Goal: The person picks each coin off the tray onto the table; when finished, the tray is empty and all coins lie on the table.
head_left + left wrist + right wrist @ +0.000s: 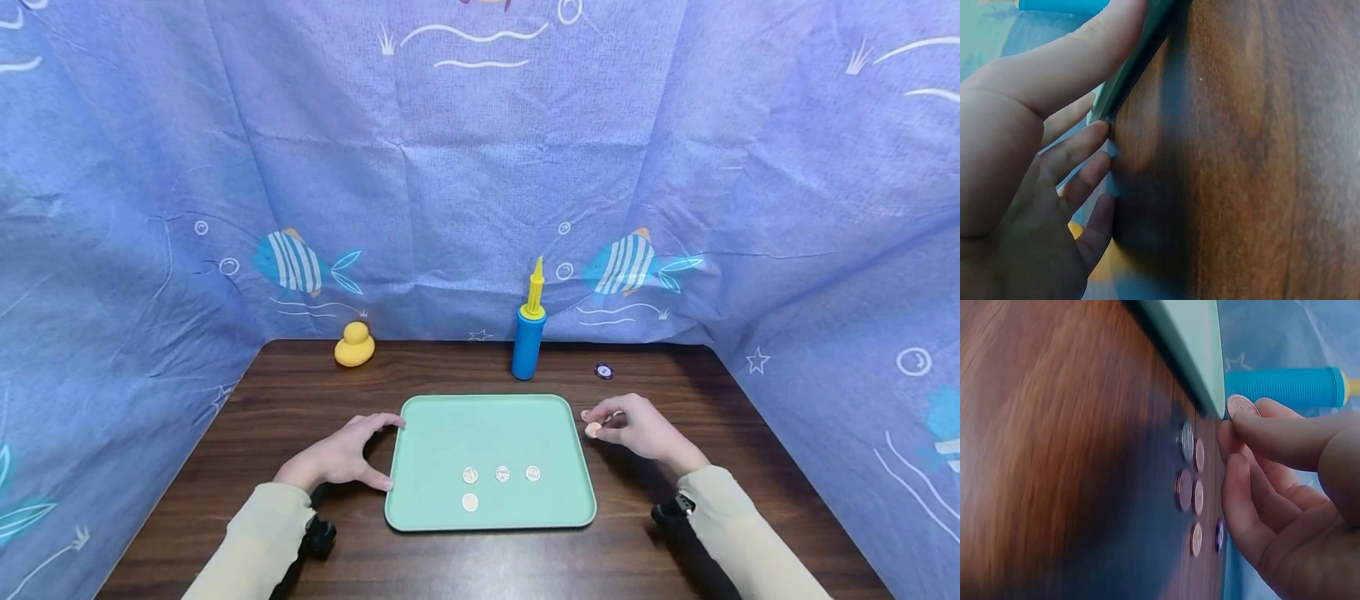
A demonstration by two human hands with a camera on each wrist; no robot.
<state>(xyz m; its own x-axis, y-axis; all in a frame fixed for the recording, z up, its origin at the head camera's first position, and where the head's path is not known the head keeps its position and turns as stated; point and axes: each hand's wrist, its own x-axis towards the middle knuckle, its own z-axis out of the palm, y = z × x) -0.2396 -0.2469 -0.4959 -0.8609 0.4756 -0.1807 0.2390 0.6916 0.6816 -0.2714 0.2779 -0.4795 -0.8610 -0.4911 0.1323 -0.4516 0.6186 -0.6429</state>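
Head view shows a mint-green tray (491,421) lying flat on a dark wooden table (480,558), with four coins (501,474) on its near half: three in a row and one just nearer, under the left one. The left hand (341,457) rests at the tray's left edge, fingers spread, thumb and fingertips touching the rim. The right hand (637,429) sits just right of the tray's far right corner, thumb and forefinger pinching a single coin (1241,406). Right wrist view shows more loose coins (1190,481) lying on the wood beside that hand. Far back stand a yellow duck (354,345), a blue and yellow pump (529,333) and a small dark disc (603,371).
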